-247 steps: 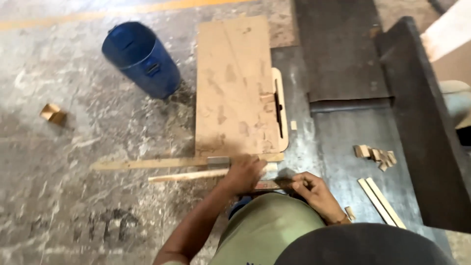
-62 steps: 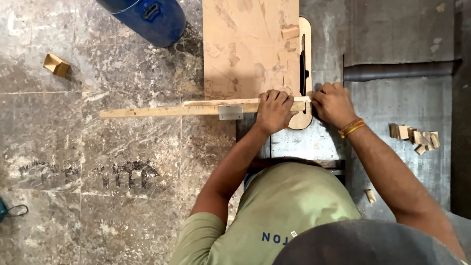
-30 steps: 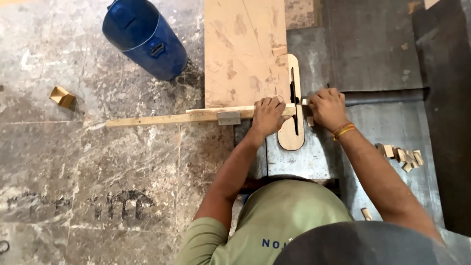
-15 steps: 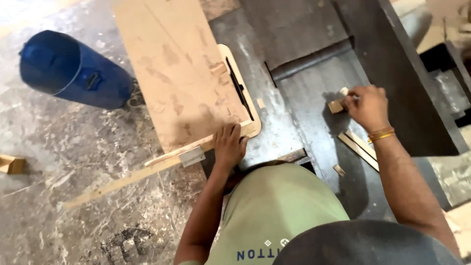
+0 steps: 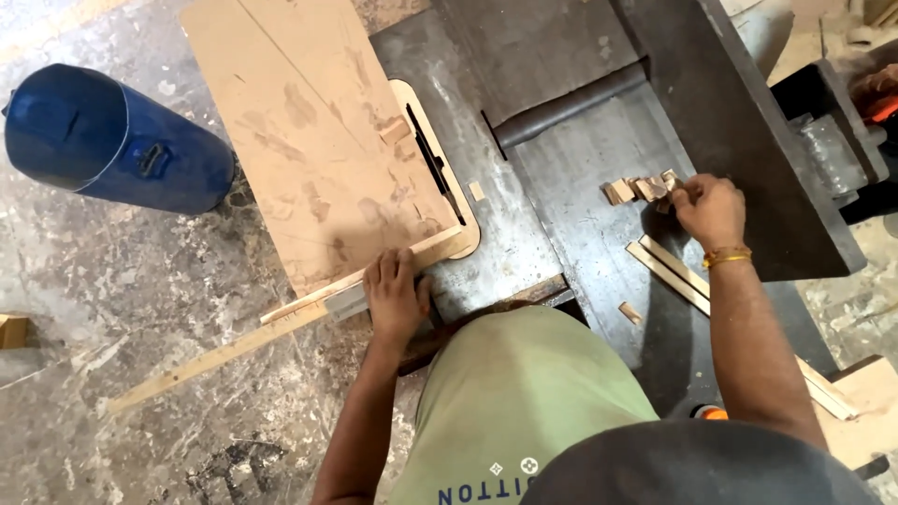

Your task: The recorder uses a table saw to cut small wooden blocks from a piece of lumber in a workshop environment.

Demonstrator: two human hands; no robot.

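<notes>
My left hand (image 5: pixel 396 297) presses on a long thin wooden strip (image 5: pixel 234 346) that lies across the near edge of the saw table and juts out to the left over the floor. A flat brown board (image 5: pixel 309 140) rests behind it, beside the wooden blade insert (image 5: pixel 440 173). My right hand (image 5: pixel 709 208) reaches to the right, fingertips pinched on a small wooden block at a pile of cut wooden blocks (image 5: pixel 636 189) on the dark metal table (image 5: pixel 561 187).
A blue barrel (image 5: pixel 103 140) lies on the stained concrete floor at the left. Thin wood strips (image 5: pixel 669 271) lie on the table near my right forearm. A dark raised fence (image 5: pixel 739 122) runs along the table's right side. A small wood offcut (image 5: pixel 11 329) sits at the far left.
My right hand left the strip near the blade insert and moved right to the pile of small blocks. My left hand stayed on the long strip. The view swung to the right.
</notes>
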